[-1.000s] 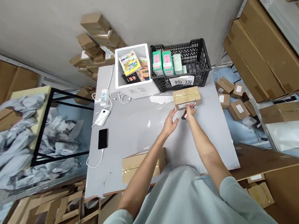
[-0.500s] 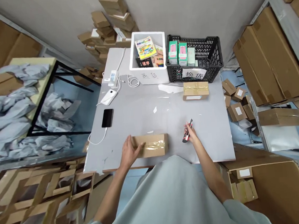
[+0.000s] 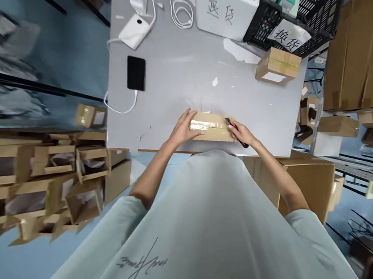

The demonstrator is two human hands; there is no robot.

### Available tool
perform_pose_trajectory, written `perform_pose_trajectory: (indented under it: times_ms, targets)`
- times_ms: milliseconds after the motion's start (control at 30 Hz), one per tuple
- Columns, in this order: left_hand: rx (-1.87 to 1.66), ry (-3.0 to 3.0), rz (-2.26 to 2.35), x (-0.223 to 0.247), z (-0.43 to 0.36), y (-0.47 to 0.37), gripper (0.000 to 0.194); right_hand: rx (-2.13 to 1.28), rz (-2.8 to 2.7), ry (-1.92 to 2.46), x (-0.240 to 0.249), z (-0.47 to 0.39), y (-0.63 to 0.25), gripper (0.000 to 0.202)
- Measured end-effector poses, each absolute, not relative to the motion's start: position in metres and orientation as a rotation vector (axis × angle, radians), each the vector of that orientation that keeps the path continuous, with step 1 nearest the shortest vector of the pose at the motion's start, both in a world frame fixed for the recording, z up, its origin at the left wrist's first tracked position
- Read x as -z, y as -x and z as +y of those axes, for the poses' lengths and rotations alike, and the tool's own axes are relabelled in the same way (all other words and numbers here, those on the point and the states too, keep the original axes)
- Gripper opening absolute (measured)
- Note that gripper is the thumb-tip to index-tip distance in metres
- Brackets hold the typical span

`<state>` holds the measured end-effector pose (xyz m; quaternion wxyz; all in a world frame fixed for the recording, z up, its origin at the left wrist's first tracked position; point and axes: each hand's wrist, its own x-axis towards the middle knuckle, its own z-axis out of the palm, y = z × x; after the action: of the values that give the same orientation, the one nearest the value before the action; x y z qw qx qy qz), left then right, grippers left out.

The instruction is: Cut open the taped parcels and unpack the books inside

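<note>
A taped cardboard box (image 3: 212, 127) lies near the front edge of the grey table (image 3: 176, 81). Around its left end my left hand (image 3: 183, 129) is wrapped, the thumb on the near side and the fingers on the far side. My right hand (image 3: 241, 134) grips a black and red utility knife (image 3: 243, 144), whose tip touches the top of the box at its right end.
Across the table stand a white foam box (image 3: 226, 13), a black crate (image 3: 296, 27) and a smaller taped box (image 3: 278, 66). A phone (image 3: 136, 73) on a cable and a white power strip (image 3: 134, 32) lie at the left. Open cartons (image 3: 89, 162) fill the lower left.
The view has tilted down and turned. My right hand has brought the knife over to the box's right end. My left hand still holds the left end, and the box now shows its taped face upward.
</note>
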<state>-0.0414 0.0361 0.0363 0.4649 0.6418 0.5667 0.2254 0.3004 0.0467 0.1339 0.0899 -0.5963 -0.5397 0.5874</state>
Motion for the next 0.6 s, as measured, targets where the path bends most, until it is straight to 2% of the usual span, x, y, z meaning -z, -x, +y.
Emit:
perform_pose_trajectory:
  times_ms: [133,267,433,600]
  targets:
    - [-0.573,-1.525,1.283,-0.030,0.031,0.053,0.130,-1.502,-2.281,1.848,-0.153,0.047,-0.251,0.028]
    - [-0.647,-1.447,1.211,-0.024,0.026,0.054,0.121,-1.241,-2.755,1.854,-0.163,0.050,-0.201,0.037]
    - [-0.736,-1.395,1.136,-0.013,0.022,0.048,0.122,-1.042,-3.088,1.896,-0.173,0.063,-0.163,0.049]
    - [-0.808,-1.371,1.105,0.000,0.020,0.043,0.121,-0.952,-3.237,1.924,-0.175,0.074,-0.146,0.054]
